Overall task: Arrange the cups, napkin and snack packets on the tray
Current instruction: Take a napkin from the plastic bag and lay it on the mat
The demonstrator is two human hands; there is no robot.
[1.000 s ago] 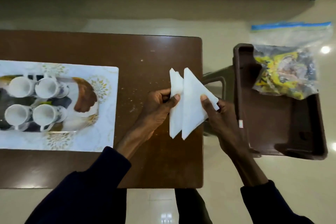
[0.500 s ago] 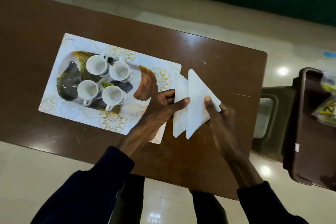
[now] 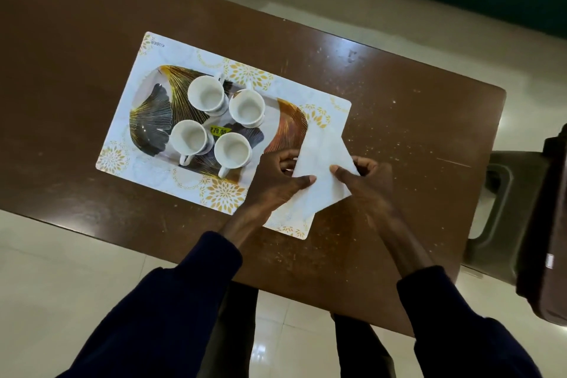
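Head view is showing me a brown tabletop [image 3: 399, 138], scuffed and flecked with pale specks, sitting over a glossy cream tiled floor [image 3: 61, 285]. A white placemat [image 3: 135, 144] with gold flower prints is lying on it, and I am reading "KUBER" along its far left corner. On the mat a tray [image 3: 150, 120] with dark and gold ginkgo-leaf artwork is carrying four white cups [image 3: 206, 97], upright and empty, grouped two by two and nearly touching. A yellow price sticker [image 3: 219, 131] reading "79.00" is showing between the cups.

I am seeing my left hand [image 3: 276, 184] and right hand [image 3: 365, 184] both pinching a white folded napkin [image 3: 325, 169], fingers closed on its opposite edges, thumbs pressing on top. The napkin is looking plain, creased into a pointed shape, and is lying over the tray's right end and the mat, just right of the cups. Dark sleeves [image 3: 171, 310] are covering both forearms. At the right edge a dark brown plastic bin [image 3: 549, 224] is standing beside the tabletop, partly out of frame.
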